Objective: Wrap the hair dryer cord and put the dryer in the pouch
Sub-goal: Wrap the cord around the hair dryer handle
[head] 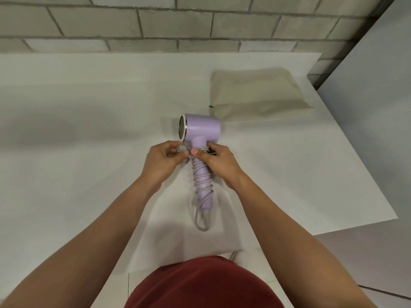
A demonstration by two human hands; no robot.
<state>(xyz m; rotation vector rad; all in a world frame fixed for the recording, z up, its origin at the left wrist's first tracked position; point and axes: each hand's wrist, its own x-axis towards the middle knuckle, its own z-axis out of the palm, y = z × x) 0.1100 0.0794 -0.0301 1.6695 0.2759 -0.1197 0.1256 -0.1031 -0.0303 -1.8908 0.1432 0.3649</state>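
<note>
Left hand: plug pinched, just left of the handle top.
Right hand: curled round the hair dryer handle, thumb on the cord coils.
Hair dryer: mid-desk, pouch lying far right, apart.
Step done well: plug to be tucked under a taut coil; near loose loop taken up.

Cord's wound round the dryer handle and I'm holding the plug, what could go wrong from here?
1. The plug your left hand pinches looks untucked; released, coils of cord may unwind.
2. The slack loop below the handle could snag at the pouch mouth.
3. The pouch lies flat; opening it takes a hand off the dryer.
</note>
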